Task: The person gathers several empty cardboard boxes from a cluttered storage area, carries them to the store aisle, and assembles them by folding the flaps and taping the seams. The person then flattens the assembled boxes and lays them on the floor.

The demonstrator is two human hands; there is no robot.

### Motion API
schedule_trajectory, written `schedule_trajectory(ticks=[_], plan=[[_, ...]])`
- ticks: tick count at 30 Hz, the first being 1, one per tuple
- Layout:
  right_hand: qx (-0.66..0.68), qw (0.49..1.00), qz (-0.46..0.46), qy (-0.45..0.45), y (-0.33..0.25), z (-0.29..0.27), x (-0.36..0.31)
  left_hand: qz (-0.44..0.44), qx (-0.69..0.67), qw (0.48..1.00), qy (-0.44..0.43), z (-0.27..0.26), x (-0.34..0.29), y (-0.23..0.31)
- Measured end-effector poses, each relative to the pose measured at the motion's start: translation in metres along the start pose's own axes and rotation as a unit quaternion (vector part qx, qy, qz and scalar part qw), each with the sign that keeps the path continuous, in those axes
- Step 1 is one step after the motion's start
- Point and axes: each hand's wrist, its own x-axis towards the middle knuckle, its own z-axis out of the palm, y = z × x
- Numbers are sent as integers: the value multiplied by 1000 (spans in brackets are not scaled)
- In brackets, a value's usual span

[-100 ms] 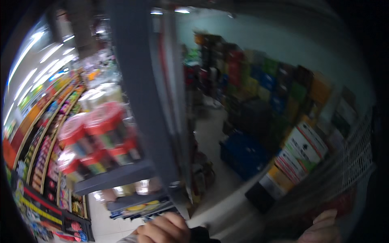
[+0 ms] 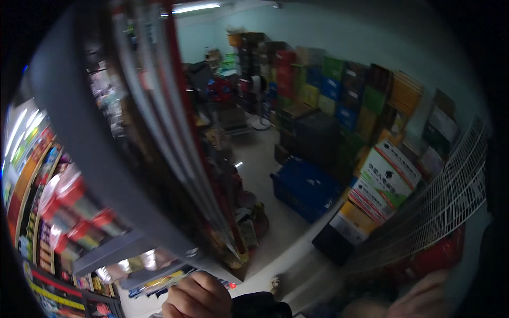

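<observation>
Dim stockroom, pale floor (image 2: 252, 153), boxes (image 2: 332, 88).
Grey post (image 2: 104, 151): long axis slants down-right; left hand (image 2: 196, 297) curled near it, right hand (image 2: 423, 298) blurred; can't tell either grip.

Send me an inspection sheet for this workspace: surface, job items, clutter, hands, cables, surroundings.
Surface: pale floor, partly in shadow.
Job's things: grey shelf nearest the left hand, carrying red-topped containers; white wire rack near the right hand.
Clutter: blue bin on the floor; white carton and many coloured boxes stacked behind.
Hands: left, fingers curled, any grip hidden; right, dim and blurred, grip unclear.
Cables: nothing seen, though dark areas hide detail.
Surroundings: dim storage area with a pale wall; brightly lit, stocked store shelves at far left.
</observation>
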Motion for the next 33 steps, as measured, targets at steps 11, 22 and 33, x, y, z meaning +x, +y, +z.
schedule_trajectory(ticks=[11,22,33], plan=[[10,995,-101,6,181,-24,22,-19,51,990,129,5,18,-167],[16,995,-75,70,398,19,72,38,227,959,168,-41,41,-303],[36,967,113,226,668,110,152,-49,446,888,102,-79,88,-515]])
